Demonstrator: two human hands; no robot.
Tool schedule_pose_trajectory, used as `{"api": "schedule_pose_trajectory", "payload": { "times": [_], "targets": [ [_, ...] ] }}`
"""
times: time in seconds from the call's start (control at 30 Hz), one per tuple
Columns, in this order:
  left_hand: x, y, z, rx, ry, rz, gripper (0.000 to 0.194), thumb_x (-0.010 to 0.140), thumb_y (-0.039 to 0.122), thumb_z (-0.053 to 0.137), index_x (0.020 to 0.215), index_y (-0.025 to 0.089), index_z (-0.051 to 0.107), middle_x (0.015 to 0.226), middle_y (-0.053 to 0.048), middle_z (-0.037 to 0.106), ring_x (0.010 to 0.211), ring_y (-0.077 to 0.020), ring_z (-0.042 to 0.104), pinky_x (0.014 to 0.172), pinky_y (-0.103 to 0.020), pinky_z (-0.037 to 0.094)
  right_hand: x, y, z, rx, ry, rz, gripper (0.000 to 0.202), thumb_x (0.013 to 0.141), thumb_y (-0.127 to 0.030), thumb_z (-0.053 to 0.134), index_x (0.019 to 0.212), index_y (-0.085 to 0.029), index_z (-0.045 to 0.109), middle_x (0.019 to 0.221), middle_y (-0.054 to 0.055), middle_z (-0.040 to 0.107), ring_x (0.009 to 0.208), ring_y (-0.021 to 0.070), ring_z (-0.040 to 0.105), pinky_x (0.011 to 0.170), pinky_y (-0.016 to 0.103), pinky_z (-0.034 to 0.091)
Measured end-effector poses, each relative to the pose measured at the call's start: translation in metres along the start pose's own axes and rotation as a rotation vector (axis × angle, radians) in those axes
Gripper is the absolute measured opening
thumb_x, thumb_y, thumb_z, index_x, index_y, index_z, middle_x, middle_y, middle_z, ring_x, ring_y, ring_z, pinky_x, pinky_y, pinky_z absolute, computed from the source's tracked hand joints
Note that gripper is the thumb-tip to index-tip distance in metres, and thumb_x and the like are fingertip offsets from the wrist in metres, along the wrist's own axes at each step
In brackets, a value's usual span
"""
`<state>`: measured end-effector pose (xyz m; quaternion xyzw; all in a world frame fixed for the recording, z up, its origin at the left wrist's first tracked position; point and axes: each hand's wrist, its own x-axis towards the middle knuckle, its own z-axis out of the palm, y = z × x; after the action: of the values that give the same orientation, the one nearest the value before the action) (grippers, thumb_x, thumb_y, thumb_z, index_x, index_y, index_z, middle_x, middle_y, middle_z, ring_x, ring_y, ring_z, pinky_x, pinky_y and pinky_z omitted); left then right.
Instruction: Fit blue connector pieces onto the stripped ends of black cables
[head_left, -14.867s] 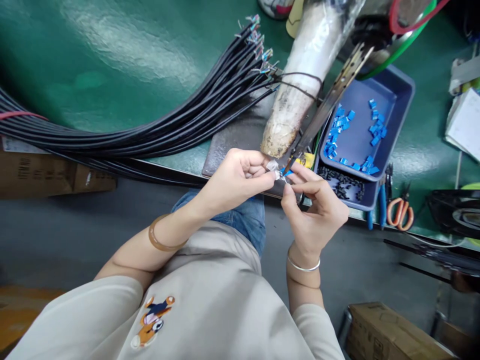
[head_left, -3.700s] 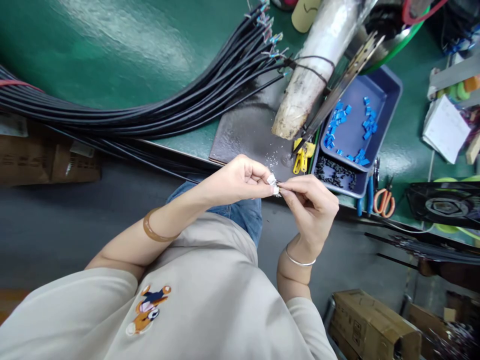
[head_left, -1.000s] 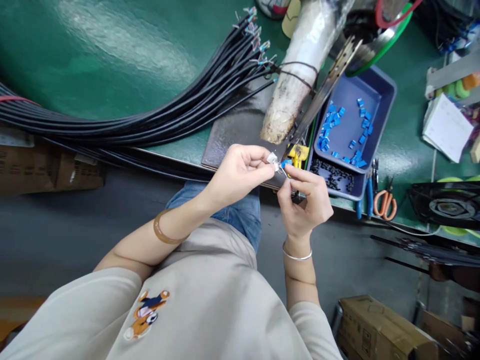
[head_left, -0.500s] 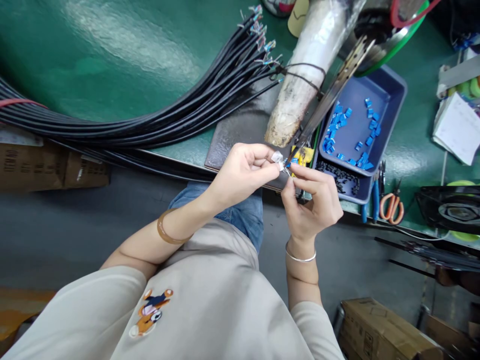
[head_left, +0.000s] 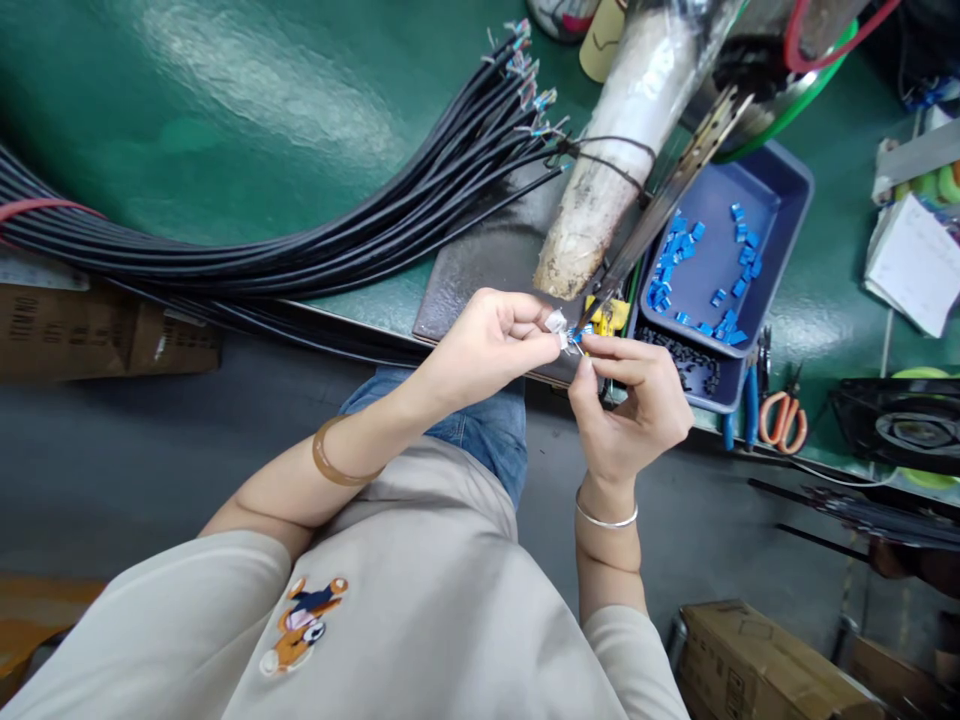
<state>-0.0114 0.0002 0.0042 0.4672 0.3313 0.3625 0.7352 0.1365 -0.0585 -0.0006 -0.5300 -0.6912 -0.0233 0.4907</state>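
Observation:
My left hand [head_left: 499,345] pinches a small clear-white connector piece [head_left: 556,324] between thumb and fingers. Fine wires with a bit of blue [head_left: 576,335] stick out of it to the right. My right hand [head_left: 626,395] has thumb and index finger closed on the thin wire ends. Both hands meet near the front edge of the bench, just below the tip of a long metal tool [head_left: 667,205] and a tape-wrapped rod [head_left: 600,170]. A yellow piece [head_left: 609,316] lies just behind my right fingers. The exact wire ends are too small to make out.
A bundle of black cables [head_left: 300,255] with frayed ends crosses the green bench [head_left: 225,120]. To the right are a blue tray [head_left: 784,240] of blue parts, a lower tray with small black parts [head_left: 694,365], orange-handled pliers [head_left: 783,420] and papers [head_left: 915,260]. Cardboard boxes [head_left: 765,660] stand below.
My right hand has shifted slightly right and down, its fingertips still at the wires. My left hand has barely moved. The view has shifted a little.

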Motion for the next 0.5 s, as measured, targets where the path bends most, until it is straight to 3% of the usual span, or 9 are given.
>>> {"api": "schedule_pose_trajectory", "payload": {
  "times": [0.37, 0.5],
  "targets": [
    [0.0001, 0.001, 0.0029, -0.011, 0.042, 0.035, 0.012, 0.076, 0.013, 0.06, 0.064, 0.013, 0.056, 0.05, 0.007, 0.042, 0.046, -0.0022, 0.033, 0.044, -0.017, 0.024, -0.001, -0.0005, 0.0015, -0.089, -0.004, -0.041, 0.017, 0.077, -0.005, 0.068, 0.081, -0.02, 0.061, 0.091, 0.002, 0.074, 0.084, 0.0133, 0.071, 0.077, 0.028, 0.057],
    [-0.0037, -0.0002, 0.0012, 0.001, 0.039, 0.007, 0.012, 0.078, 0.015, 0.059, 0.066, 0.014, 0.056, 0.048, 0.007, 0.04, 0.044, -0.0021, 0.03, 0.043, -0.018, 0.022, -0.0031, 0.0038, 0.0006, -0.178, 0.056, -0.083, 0.018, 0.076, -0.005, 0.068, 0.08, -0.02, 0.059, 0.093, 0.002, 0.074, 0.084, 0.0131, 0.071, 0.076, 0.028, 0.058]
  ]
}}
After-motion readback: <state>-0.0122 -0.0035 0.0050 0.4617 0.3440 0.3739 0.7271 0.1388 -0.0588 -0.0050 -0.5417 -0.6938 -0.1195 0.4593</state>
